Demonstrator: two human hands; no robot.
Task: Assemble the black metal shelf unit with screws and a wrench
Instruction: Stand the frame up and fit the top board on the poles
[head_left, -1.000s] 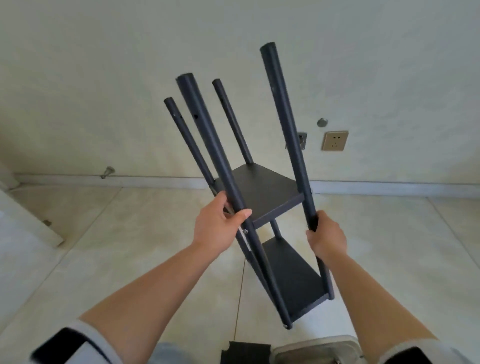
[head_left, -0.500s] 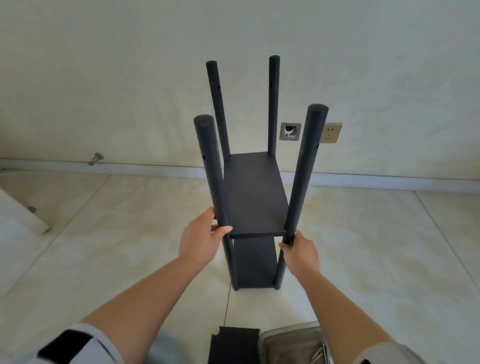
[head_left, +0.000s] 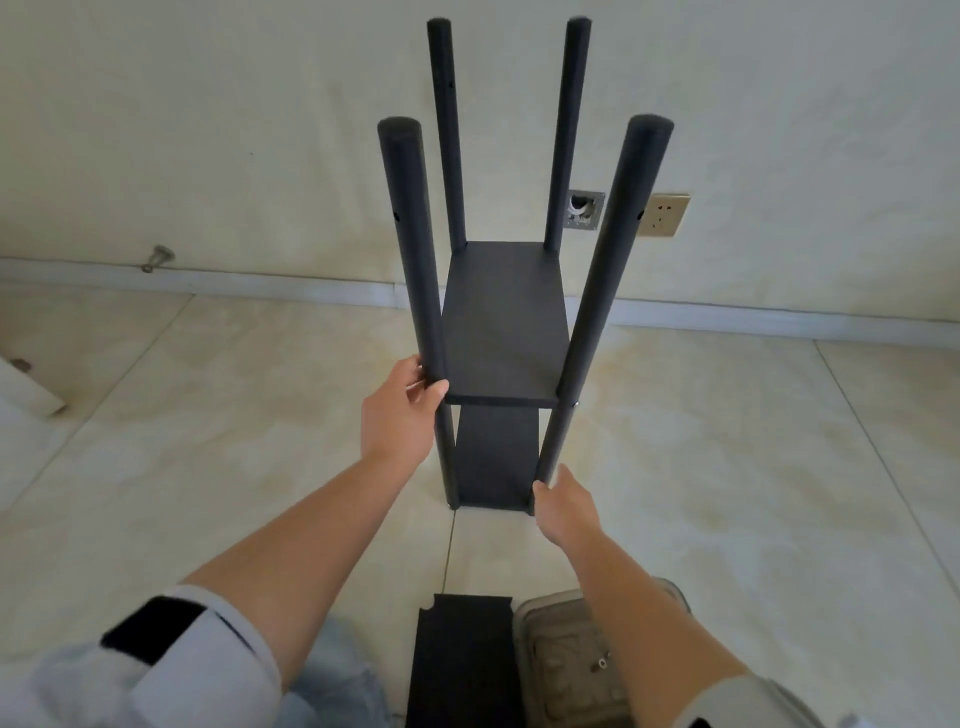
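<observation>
Both hands grip shelf unit (head_left: 501, 332) posts; clear tray (head_left: 558, 670) holds a screw (head_left: 602, 662).

We found no text, label, brand, number or sign that could be read anywhere in the view.
</observation>
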